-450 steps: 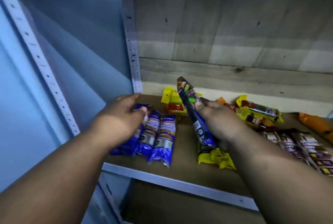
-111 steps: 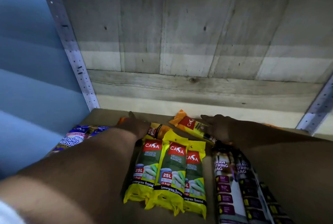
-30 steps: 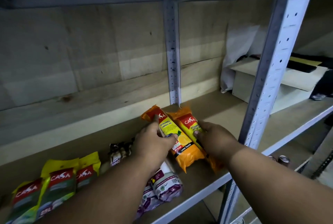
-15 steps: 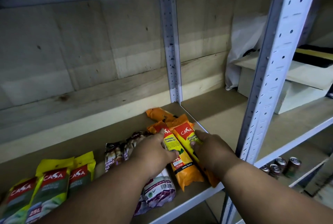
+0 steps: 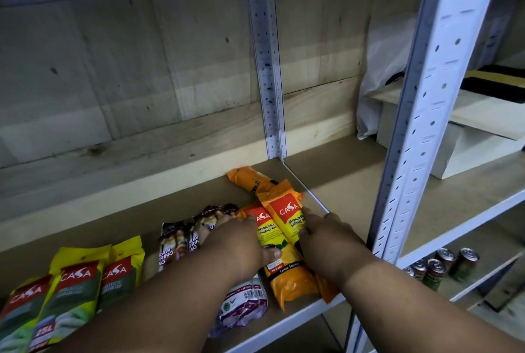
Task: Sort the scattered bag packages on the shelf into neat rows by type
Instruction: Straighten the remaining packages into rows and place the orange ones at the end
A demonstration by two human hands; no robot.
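Two hands meet on the orange packs: the left hand [image 5: 241,244] lies flat with its thumb pressing the nearer orange pack [image 5: 279,261], and the right hand [image 5: 326,239] presses fingertips on the second orange pack [image 5: 288,210] beside it. At nine o'clock lie the drawstring packs [image 5: 176,242], then the yellow packs [image 5: 76,278], all on the shelf [image 5: 349,182].

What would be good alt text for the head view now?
Both hands, left hand and right hand, press two orange garbage bag packs together on a wooden shelf; purple drawstring packs and yellow-green packs lie in rows further left.
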